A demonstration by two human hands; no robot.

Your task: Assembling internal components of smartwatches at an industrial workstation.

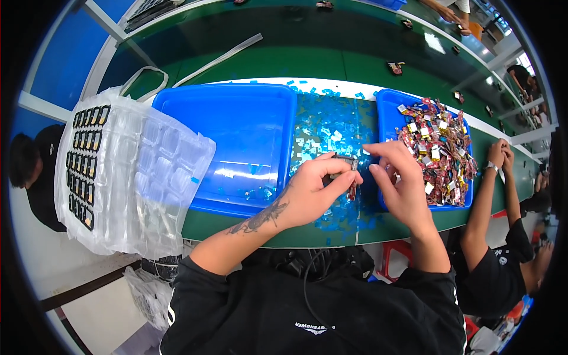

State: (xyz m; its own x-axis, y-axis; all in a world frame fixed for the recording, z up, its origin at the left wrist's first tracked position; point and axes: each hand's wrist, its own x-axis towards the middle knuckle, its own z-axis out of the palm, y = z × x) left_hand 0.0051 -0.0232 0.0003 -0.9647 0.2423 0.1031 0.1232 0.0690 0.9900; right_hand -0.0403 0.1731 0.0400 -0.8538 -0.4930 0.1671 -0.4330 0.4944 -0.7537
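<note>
My left hand (321, 190) is closed on a small dark part with a red board (353, 190) hanging from it, pinched between thumb and fingers over the middle of the bench. Just to its right, my right hand (402, 180) is raised with thumb and fingers apart and nothing visible between them. Beneath both hands, small blue and pale film pieces (325, 133) are scattered. On the right, a blue bin (387, 109) holds a heap of small red circuit boards (441, 157) with silver and yellow pieces.
A large blue tray (231, 136) with a few film bits stands left of my hands. Clear plastic trays (160, 160), partly filled with black-framed parts (86, 154), overlap its left side. Beyond lies a green conveyor (307, 56) carrying scattered parts. A co-worker's arms (482, 195) are at right.
</note>
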